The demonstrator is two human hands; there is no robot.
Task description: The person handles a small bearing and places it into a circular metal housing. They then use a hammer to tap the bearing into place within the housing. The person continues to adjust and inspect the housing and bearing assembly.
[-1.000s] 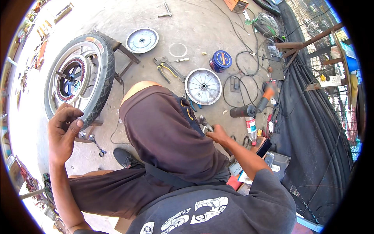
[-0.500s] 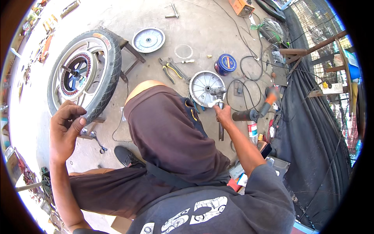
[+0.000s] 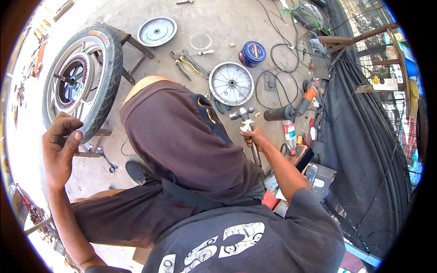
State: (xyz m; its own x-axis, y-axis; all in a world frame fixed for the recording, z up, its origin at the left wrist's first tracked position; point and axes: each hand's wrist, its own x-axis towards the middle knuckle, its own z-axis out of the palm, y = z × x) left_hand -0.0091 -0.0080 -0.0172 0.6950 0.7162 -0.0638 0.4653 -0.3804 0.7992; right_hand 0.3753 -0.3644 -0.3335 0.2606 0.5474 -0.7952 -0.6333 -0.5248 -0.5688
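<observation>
My right hand [image 3: 256, 138] is wrapped round the shaft of a metal ball-peen hammer [image 3: 241, 113], with a scrap of white material [image 3: 246, 125] at its fingers. The hammer head is just nearer to me than a round ribbed metal hub cover [image 3: 231, 83] on the ground, apart from it. Raised on the left, my left hand [image 3: 63, 148] has its fingers curled and its thumb close to the index finger; anything pinched there is too small to tell. Beyond it, a spoked wheel with a black tyre [image 3: 110, 77] rests on a stand, copper-coloured windings [image 3: 81, 68] round its hub.
Another round metal cover [image 3: 156, 32] lies near the wheel. Pliers [image 3: 184, 66], a blue tub [image 3: 253, 53] and an angle grinder [image 3: 284, 113] with cables are on the concrete. A plastic bottle [image 3: 290, 132] stands by the grinder. Black sheeting [image 3: 359, 132] hangs on the right.
My right hand has drawn the hammer nearer to me, so its head no longer overlaps the hub cover. The whole view has shifted slightly; my left hand keeps its curled pose.
</observation>
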